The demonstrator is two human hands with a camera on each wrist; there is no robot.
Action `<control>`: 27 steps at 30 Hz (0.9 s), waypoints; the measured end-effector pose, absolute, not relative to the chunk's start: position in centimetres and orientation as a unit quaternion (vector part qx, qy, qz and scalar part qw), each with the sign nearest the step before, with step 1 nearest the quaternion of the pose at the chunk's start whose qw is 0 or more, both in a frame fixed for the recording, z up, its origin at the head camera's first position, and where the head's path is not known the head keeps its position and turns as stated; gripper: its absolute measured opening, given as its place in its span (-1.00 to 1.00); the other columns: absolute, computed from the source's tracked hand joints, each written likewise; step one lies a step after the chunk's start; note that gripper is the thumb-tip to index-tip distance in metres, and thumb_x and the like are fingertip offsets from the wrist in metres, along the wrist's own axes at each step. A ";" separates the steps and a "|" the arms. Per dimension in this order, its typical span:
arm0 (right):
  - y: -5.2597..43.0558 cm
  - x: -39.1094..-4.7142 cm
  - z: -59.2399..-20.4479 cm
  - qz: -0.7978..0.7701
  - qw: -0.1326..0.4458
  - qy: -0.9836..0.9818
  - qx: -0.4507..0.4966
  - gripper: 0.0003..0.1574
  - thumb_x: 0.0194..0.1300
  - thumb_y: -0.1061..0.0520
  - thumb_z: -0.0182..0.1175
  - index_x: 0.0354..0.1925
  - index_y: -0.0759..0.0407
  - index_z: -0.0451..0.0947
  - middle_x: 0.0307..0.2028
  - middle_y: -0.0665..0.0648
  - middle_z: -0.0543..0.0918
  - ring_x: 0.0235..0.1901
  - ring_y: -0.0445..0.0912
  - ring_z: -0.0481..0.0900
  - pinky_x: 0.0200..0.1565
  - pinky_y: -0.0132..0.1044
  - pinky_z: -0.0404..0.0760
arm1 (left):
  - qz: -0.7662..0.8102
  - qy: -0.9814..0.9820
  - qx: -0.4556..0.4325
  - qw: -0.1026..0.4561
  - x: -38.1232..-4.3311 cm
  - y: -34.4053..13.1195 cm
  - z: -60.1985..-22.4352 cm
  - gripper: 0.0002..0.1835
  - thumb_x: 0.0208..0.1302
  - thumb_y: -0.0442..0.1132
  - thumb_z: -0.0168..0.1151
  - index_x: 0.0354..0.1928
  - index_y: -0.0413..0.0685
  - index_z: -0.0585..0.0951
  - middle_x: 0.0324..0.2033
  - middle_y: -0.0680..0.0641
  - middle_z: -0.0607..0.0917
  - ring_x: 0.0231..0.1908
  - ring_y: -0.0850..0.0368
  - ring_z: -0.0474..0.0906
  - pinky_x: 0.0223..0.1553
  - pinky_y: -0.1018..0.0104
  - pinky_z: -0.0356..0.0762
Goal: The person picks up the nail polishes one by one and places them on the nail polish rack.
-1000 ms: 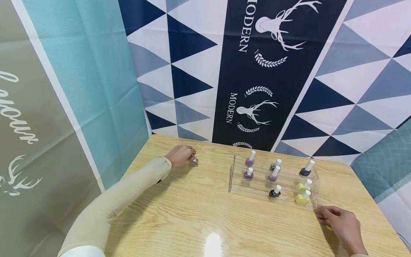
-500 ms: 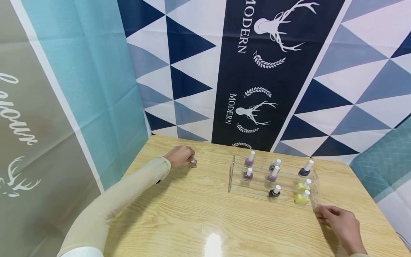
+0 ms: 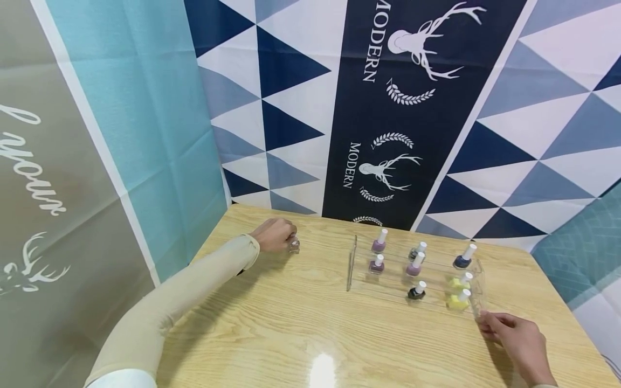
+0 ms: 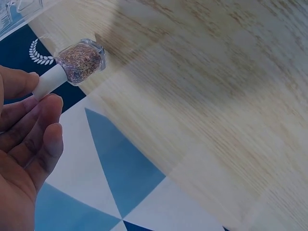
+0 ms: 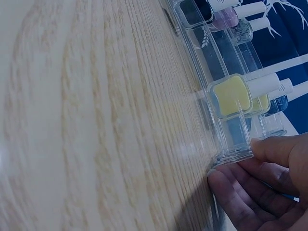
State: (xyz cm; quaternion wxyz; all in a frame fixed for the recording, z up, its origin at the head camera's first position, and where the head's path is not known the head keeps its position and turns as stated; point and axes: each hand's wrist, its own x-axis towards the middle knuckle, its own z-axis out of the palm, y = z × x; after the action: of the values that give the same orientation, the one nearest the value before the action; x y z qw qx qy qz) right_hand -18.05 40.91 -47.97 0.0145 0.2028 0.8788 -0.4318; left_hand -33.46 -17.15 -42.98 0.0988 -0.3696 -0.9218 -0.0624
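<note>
My left hand [image 3: 275, 235] pinches a nail polish bottle [image 4: 81, 62] by its white cap between thumb and fingertips. The bottle is clear with pinkish glitter, and it tilts in the left wrist view. In the head view it sits at the back left of the table, partly behind the fingers. At the right, my right hand [image 3: 516, 337] pinches the near right corner of a clear tiered acrylic rack [image 3: 351, 264]. That rack carries several white-capped bottles: purple ones on its left, a black bottle [image 3: 416, 291] in front, yellow bottles [image 5: 232, 96] and a dark blue bottle [image 3: 463, 260] on the right.
The wood-grain table [image 3: 271, 323] runs up to a patterned cloth [image 3: 291, 108] behind it. A teal and grey cloth [image 3: 160, 134] hangs along the left side. Bare tabletop lies between the left hand and the rack.
The head view has shifted very slightly. Both hands keep their places, the left on the bottle's cap and the right on the rack's corner.
</note>
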 end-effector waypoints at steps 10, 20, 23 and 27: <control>41.0 -18.2 -48.1 -0.416 0.010 0.885 0.206 -0.22 0.51 -0.23 0.16 0.10 0.53 0.60 -0.33 0.12 0.80 -0.44 -0.18 0.75 -0.39 -0.34 0.69 | -0.054 -0.919 -0.377 0.102 -33.2 -17.2 -42.3 -0.68 0.44 -0.27 0.25 -0.54 0.09 0.51 -0.61 0.14 0.46 -0.60 0.30 0.32 -0.50 0.37 0.33; 40.9 -18.1 -47.8 -0.416 0.013 0.887 0.201 -0.22 0.51 -0.24 0.16 0.09 0.52 0.61 -0.34 0.11 0.80 -0.43 -0.17 0.76 -0.39 -0.34 0.69 | -0.065 -0.914 -0.385 0.110 -32.6 -16.8 -41.7 -0.65 0.44 -0.32 0.22 -0.57 0.08 0.50 -0.63 0.12 0.46 -0.62 0.29 0.33 -0.50 0.37 0.36; 40.9 -18.0 -47.8 -0.421 0.016 0.884 0.202 -0.23 0.51 -0.23 0.16 0.09 0.52 0.61 -0.34 0.11 0.81 -0.43 -0.16 0.77 -0.38 -0.34 0.69 | -0.062 -0.910 -0.392 0.116 -32.5 -16.7 -41.7 -0.67 0.42 -0.34 0.22 -0.56 0.07 0.52 -0.63 0.11 0.47 -0.61 0.29 0.32 -0.49 0.38 0.37; 40.8 -18.0 -47.8 -0.430 0.019 0.879 0.205 -0.25 0.52 -0.19 0.16 0.10 0.54 0.59 -0.35 0.11 0.80 -0.43 -0.17 0.76 -0.37 -0.34 0.69 | -0.059 -0.907 -0.397 0.126 -32.1 -16.5 -41.6 -0.69 0.40 -0.33 0.23 -0.55 0.06 0.52 -0.62 0.12 0.47 -0.61 0.29 0.31 -0.48 0.37 0.38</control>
State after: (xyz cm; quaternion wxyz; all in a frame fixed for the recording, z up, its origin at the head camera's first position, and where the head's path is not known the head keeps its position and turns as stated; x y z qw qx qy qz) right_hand -18.02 40.82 -47.77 0.0191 0.2053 0.8791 -0.4297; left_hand -32.09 -16.55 -41.60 0.1258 -0.3968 -0.9074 -0.0589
